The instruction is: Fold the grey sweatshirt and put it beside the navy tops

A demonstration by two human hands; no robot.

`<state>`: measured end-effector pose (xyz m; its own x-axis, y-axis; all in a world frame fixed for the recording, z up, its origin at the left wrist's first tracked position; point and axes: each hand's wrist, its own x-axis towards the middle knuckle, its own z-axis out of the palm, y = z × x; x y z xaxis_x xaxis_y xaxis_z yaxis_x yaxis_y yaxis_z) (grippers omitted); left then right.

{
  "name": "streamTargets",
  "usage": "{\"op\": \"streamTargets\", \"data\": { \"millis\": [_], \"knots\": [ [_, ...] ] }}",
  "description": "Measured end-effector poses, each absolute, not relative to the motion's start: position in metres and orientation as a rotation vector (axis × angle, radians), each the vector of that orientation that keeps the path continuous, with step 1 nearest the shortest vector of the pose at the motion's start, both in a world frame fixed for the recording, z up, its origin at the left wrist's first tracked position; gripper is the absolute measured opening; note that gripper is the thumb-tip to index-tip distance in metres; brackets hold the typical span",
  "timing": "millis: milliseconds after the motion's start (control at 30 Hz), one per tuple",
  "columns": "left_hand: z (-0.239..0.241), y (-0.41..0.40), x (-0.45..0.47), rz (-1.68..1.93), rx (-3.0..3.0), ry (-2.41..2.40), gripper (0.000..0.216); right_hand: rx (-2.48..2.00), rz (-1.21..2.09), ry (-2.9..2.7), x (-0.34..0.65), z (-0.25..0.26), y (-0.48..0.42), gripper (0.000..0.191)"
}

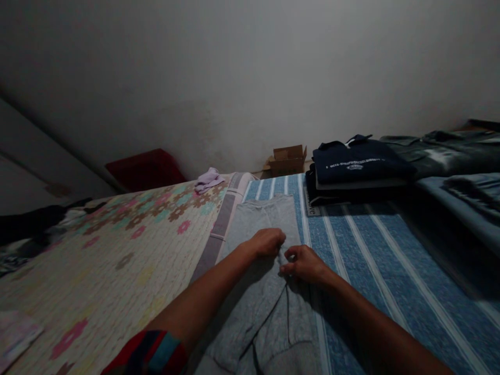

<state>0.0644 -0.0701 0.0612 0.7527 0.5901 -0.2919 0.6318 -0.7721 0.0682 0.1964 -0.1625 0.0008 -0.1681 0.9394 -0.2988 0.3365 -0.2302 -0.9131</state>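
Observation:
A grey garment lies stretched out on a blue striped bedsheet, running away from me. My left hand rests on its middle with the fingers curled into the cloth. Just to the right, my right hand pinches the same grey fabric between thumb and fingers. Both hands nearly touch each other at the garment's centre fold.
A pile of folded dark clothes sits at the back right, with more grey and blue garments beyond. A floral quilt covers the left side, with a lilac cloth on it. A cardboard box and a red cushion stand by the wall.

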Motion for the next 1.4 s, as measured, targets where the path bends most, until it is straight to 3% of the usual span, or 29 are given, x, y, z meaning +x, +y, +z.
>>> {"op": "streamTargets", "data": {
  "millis": [133, 333, 633, 967, 1133, 1400],
  "knots": [
    [0.060, -0.067, 0.046, -0.184, 2.740, 0.970, 0.027, -1.336, 1.615, -1.346, 0.198, 0.008, -0.166, 0.054],
    [0.056, -0.068, 0.031, 0.095, 2.661, 0.966, 0.026, -1.252, 1.545, -1.490, 0.196, 0.015, -0.171, 0.074],
    [0.054, -0.074, 0.018, 0.329, 2.551, 1.022, 0.029, -1.658, 0.866, -1.942, 0.178, 0.044, -0.188, 0.037],
    [0.049, -0.069, 0.021, 0.381, 2.590, 0.983, 0.022, -1.881, 0.746, -1.923, 0.165, 0.043, -0.193, 0.034],
    [0.040, -0.066, 0.027, 0.356, 2.685, 0.990, 0.027, -1.959, 0.726, -1.870, 0.172, 0.043, -0.188, 0.042],
    [0.022, -0.086, 0.023, 0.513, 2.714, 1.249, 0.027, -2.039, 0.667, -1.928, 0.178, 0.032, -0.183, 0.031]
  ]
}}
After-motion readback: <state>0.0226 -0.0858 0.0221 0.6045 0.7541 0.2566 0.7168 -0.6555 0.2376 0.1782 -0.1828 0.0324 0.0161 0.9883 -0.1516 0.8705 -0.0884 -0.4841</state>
